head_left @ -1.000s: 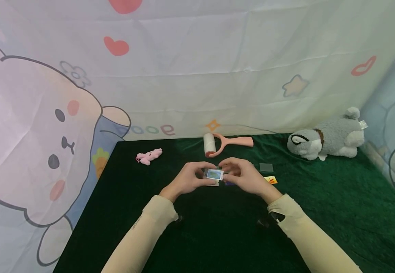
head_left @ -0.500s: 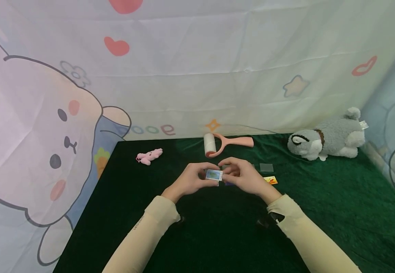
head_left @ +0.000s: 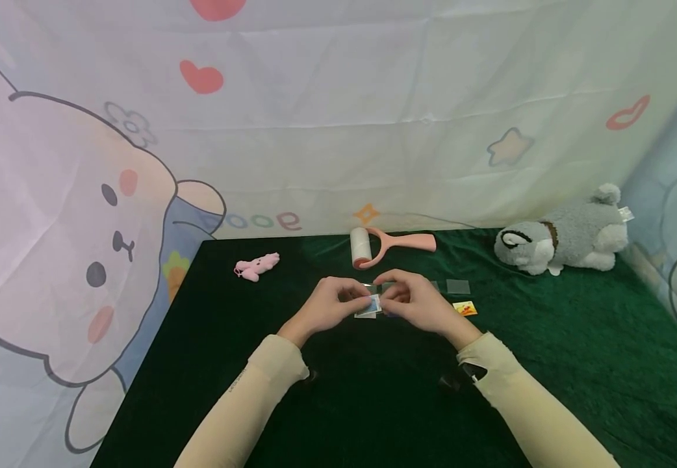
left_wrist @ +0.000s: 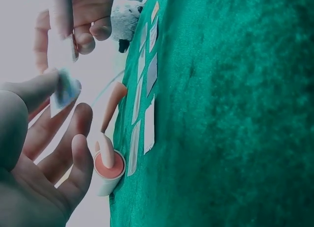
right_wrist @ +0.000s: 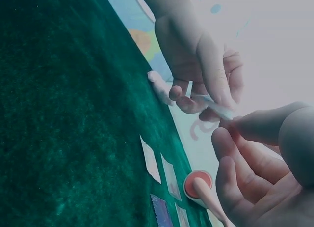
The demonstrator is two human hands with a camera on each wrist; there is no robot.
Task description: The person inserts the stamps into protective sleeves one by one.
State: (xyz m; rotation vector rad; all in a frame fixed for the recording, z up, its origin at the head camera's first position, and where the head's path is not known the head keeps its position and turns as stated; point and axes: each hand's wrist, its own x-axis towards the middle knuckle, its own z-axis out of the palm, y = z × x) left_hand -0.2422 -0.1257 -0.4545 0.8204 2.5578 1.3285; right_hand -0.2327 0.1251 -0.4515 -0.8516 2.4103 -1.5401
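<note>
Both hands are up over the middle of the dark green cloth. Between them is a small stamp (head_left: 375,304) with a white border and a blue-green picture. My left hand (head_left: 334,302) pinches its left side, the thumb lying over part of the face. Thumb and fingertips of my right hand (head_left: 411,300) pinch the opposite edge. Seen from the right wrist, the stamp (right_wrist: 216,107) is nearly edge-on. On the cloth beneath lie a pale stamp (head_left: 366,316), a purple one with a toothed edge (right_wrist: 161,211) and a yellow one (head_left: 464,308).
Small clear sleeves, such as this one (head_left: 458,286), lie in a row behind the stamps. A pink lint roller (head_left: 359,248) lies farther back. A small pink plush (head_left: 258,266) is at left, a grey plush dog (head_left: 566,242) at back right, before a printed curtain (head_left: 327,130).
My left thumb has slid over the stamp's face, covering more of the picture. The stamp has turned and sits slightly lower. My right hand has hardly moved.
</note>
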